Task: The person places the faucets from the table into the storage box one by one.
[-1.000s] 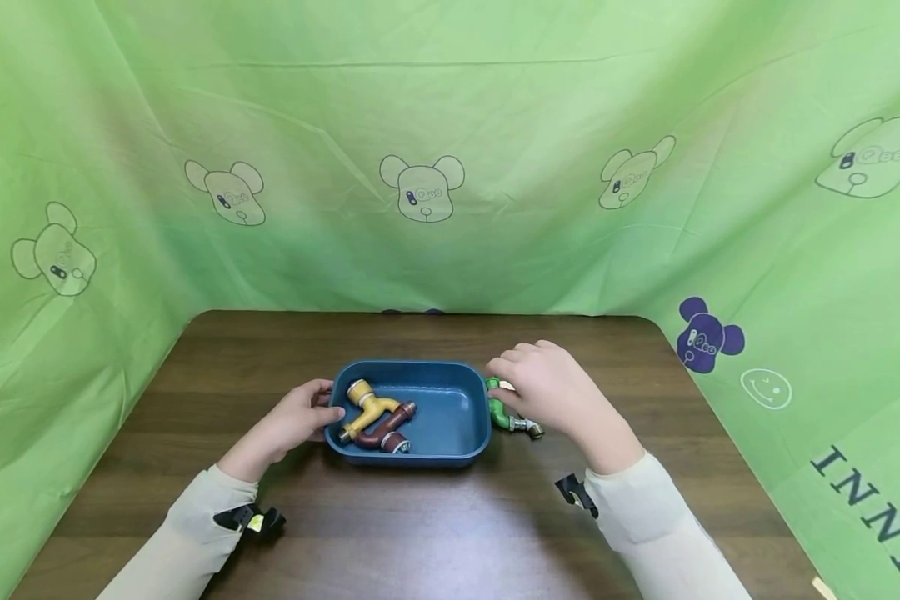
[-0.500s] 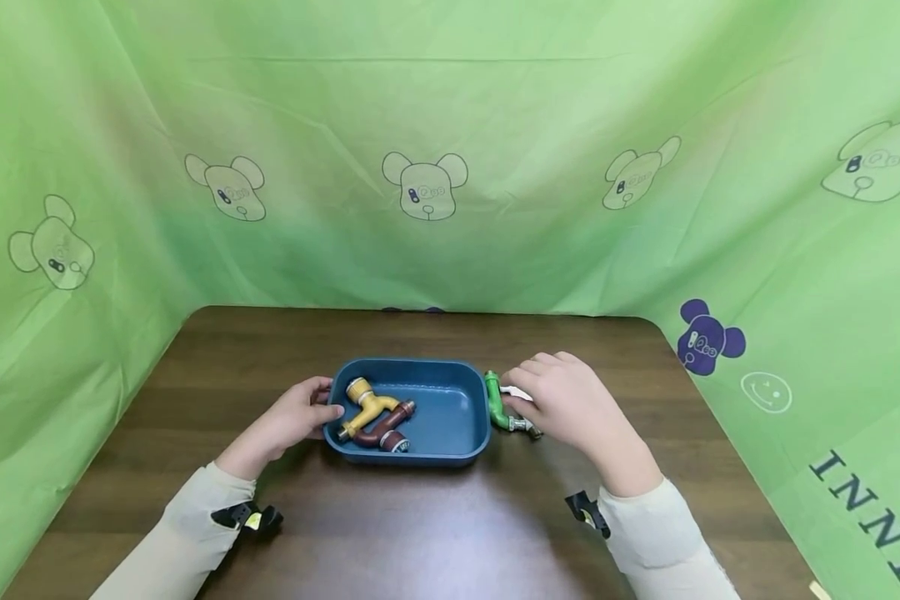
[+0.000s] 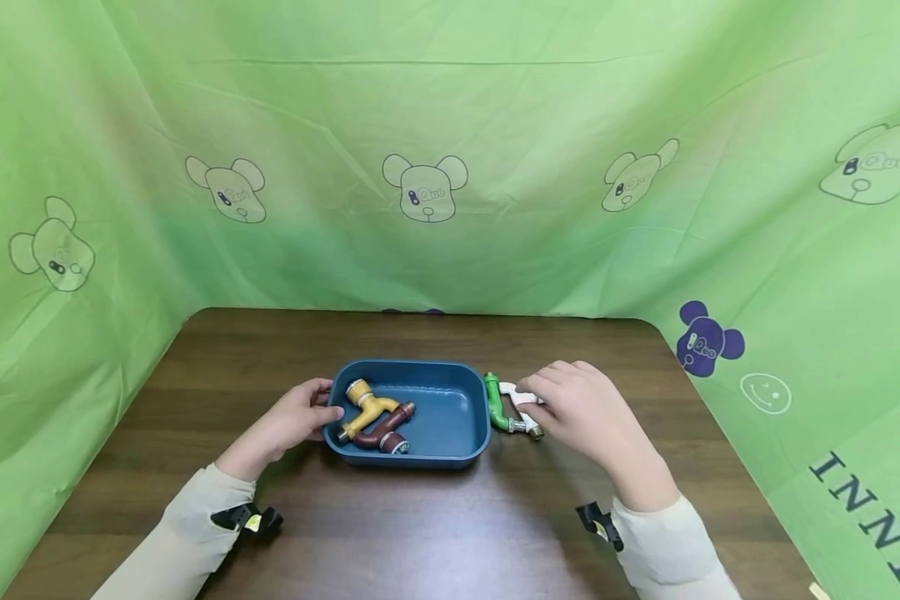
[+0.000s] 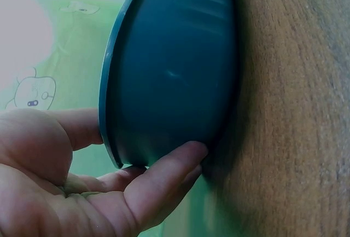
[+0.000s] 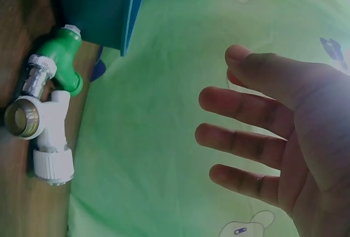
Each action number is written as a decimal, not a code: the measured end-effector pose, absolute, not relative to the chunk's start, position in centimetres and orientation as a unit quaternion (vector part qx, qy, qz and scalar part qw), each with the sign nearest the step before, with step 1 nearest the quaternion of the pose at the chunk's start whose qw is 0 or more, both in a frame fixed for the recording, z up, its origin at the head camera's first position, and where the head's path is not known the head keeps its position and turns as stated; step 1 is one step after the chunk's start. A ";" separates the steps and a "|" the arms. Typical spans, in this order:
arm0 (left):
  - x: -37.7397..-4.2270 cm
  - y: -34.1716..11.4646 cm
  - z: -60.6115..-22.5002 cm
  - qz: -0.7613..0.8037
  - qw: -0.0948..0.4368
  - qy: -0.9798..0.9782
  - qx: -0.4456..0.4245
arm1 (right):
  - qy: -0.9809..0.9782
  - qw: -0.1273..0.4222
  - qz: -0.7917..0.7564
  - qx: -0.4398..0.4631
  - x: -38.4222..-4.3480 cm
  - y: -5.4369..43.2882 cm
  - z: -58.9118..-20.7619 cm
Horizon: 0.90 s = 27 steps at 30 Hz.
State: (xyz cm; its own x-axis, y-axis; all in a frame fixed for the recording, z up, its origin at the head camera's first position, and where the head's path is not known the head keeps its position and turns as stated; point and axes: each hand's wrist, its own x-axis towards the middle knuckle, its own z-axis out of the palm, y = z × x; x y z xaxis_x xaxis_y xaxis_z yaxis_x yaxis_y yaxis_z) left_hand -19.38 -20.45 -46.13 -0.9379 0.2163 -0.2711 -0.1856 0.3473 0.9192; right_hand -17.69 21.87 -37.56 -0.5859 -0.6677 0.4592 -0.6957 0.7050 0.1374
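Observation:
My left hand holds the left end of a blue tub, thumb at the rim and fingers against the outer wall in the left wrist view. Inside the tub, at its left side, lie a yellow tap and a brown tap, touching. Just right of the tub rests a green tap. A white tap lies against the green one, partly covered by my right hand in the head view. Above the white tap hovers my right hand, its fingers spread and holding nothing in the right wrist view.
A brown wooden table carries everything. Green cloth with bear drawings hangs behind it and along both sides. A small pale object shows at the lower right edge.
My right hand has drawn away from the green tap to the right and slightly toward me, uncovering the green tap and part of the white one. My left hand and the tub have stayed put.

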 end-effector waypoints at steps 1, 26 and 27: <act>-19.4 -20.4 -46.1 0.570 0.176 0.802 0.011 | -0.891 0.245 0.030 0.381 -17.6 22.0 -37.6; -19.4 -20.4 -46.4 0.570 0.172 0.803 0.010 | -0.940 0.208 0.042 0.268 -17.7 24.0 -38.9; -19.4 -20.4 -46.4 0.570 0.172 0.803 0.010 | -0.942 0.205 0.043 0.261 -17.7 23.9 -38.9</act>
